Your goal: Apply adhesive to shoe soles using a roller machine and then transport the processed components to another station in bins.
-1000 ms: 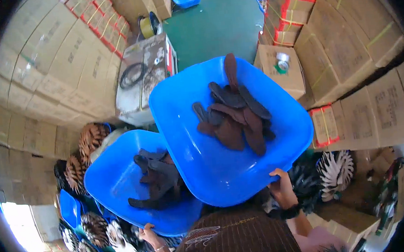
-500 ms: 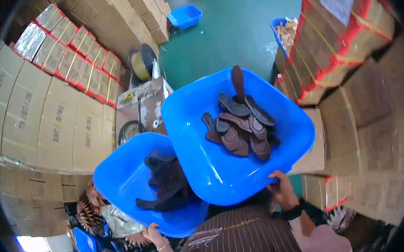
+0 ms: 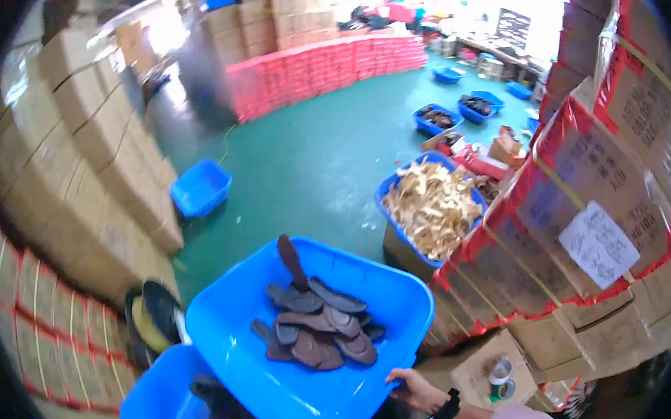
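My right hand (image 3: 415, 391), with a black band at the wrist, is closed on the right near rim of a blue plastic basin (image 3: 229, 357). Inside that basin lies a loose heap of dark brown and grey shoe insoles (image 3: 318, 347), one of them leaning up against the far wall. A second blue basin (image 3: 158, 401) sits at the lower left, partly under the first. It holds dark pieces (image 3: 218, 401) mostly cut off by the first basin and the picture's edge. My left hand is out of the picture.
Tall carton stacks (image 3: 96, 179) line the left side, with a cable spool (image 3: 152, 319) beside them. Red-taped cartons (image 3: 538, 219) rise on the right, near a blue basin of tan pieces (image 3: 432, 206). Another blue basin (image 3: 202, 189) stands on the green floor (image 3: 301, 165).
The view has lifted toward the far room, so both basins now sit lower in the picture. My left hand has left the view. My right hand still grips the rim.
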The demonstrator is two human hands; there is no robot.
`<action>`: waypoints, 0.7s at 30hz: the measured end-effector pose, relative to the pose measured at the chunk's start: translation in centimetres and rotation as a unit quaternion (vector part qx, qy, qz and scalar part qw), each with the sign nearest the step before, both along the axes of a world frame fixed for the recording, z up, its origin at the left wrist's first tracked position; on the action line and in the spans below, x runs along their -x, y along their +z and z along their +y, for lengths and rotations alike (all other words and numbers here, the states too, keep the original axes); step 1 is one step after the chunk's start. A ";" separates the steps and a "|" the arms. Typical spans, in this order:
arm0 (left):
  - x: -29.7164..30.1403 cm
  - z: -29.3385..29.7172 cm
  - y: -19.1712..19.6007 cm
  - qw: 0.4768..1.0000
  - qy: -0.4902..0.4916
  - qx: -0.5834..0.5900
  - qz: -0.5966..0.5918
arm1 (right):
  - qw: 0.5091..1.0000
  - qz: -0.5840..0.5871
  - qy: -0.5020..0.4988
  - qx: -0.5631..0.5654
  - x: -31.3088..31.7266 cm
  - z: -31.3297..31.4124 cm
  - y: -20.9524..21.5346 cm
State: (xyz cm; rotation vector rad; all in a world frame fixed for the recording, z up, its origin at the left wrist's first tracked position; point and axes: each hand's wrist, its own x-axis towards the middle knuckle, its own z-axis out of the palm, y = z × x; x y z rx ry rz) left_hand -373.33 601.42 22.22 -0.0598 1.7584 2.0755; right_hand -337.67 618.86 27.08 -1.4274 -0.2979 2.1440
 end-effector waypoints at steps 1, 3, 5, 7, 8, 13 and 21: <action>2.4 5.0 0.1 1.000 -0.027 -0.005 0.004 | 1.000 0.005 -0.003 -0.001 1.4 2.5 -0.5; 6.8 14.3 0.5 0.997 -0.080 -0.010 0.013 | 0.999 0.015 -0.031 -0.007 4.4 7.8 -0.6; 10.1 23.1 0.7 0.992 -0.122 -0.013 0.021 | 0.999 0.003 -0.039 0.019 7.0 13.6 -0.3; 12.6 31.4 0.8 0.988 -0.152 -0.012 0.028 | 0.998 0.011 -0.058 0.014 9.4 20.1 -0.8; 13.8 35.3 0.8 0.986 -0.164 -0.011 0.032 | 0.998 0.014 -0.060 0.014 10.5 23.4 -1.1; 20.2 52.2 3.7 0.978 -0.199 0.008 0.056 | 0.995 0.008 -0.101 0.003 15.2 39.8 -1.1; 27.4 75.6 3.3 0.976 -0.206 0.046 0.045 | 0.976 -0.016 -0.214 -0.018 20.1 65.1 -0.1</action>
